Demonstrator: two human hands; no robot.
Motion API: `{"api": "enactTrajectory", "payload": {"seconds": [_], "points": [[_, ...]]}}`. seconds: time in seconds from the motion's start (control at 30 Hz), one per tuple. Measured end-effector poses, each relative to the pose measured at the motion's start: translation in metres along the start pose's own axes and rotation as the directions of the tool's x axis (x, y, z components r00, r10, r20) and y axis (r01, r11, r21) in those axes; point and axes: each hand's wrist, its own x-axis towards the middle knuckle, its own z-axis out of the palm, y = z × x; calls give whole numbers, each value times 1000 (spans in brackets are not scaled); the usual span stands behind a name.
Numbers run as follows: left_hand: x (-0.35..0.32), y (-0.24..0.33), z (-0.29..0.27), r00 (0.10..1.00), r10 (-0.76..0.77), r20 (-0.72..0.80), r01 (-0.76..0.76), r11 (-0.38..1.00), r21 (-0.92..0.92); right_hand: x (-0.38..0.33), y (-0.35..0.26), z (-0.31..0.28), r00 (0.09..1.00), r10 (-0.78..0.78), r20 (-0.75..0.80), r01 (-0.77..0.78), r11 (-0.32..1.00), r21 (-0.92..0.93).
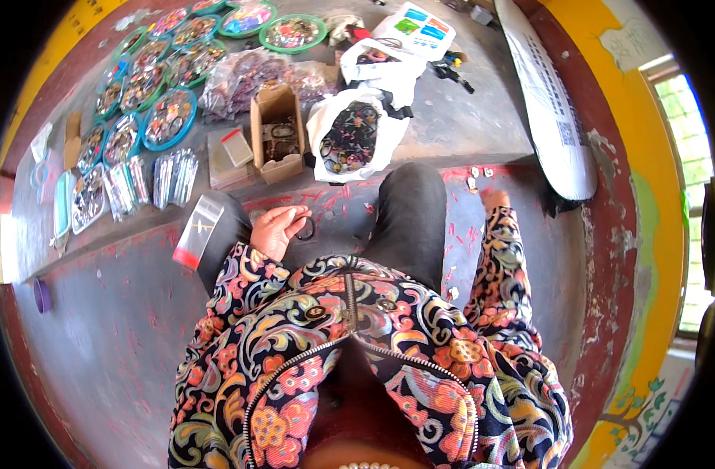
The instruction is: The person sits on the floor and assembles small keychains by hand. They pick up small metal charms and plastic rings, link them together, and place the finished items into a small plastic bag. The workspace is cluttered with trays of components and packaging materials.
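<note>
Left hand [275, 231]: fingers bunched, hold unclear
Right hand [496, 200]: near front edge of ledge [467, 117], grip unclear
Packet [199, 231]: on thigh [231, 223], likely for reach

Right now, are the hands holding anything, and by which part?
A dark loop shows just beside the left hand; whether its edge is gripped cannot be told. No held thing shows at the right hand.

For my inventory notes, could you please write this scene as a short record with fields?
left hand: nearest a thin dark loop; grip unclear
right hand: nearest small pale scraps; grip unclear
left knee: clear plastic packet with red edge
ahead: open brown cardboard box, white plastic bag of small dark items, shallow round blue tray
</note>
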Motion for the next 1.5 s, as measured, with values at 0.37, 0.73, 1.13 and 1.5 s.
{"api": "enactTrajectory", "payload": {"seconds": [0.37,0.73,1.13,1.5], "points": [[-18,4,-3,997,5,-73,-3,1000,26,-71,-43,-47,955,183,233,-208,-145,967],[-31,40,46,994,106,-32,-108,991,-81,-76,-241,-138,996,-70,-60,55,-70,996],[-44,32,64,981,166,-104,-177,979,-106,-129,-384,-136,831,-552,-61,-25,-147,989],[-45,30,62,974,72,-216,-106,983,-150,-133,-388,-128,869,-489,-74,-33,-207,978]]}}
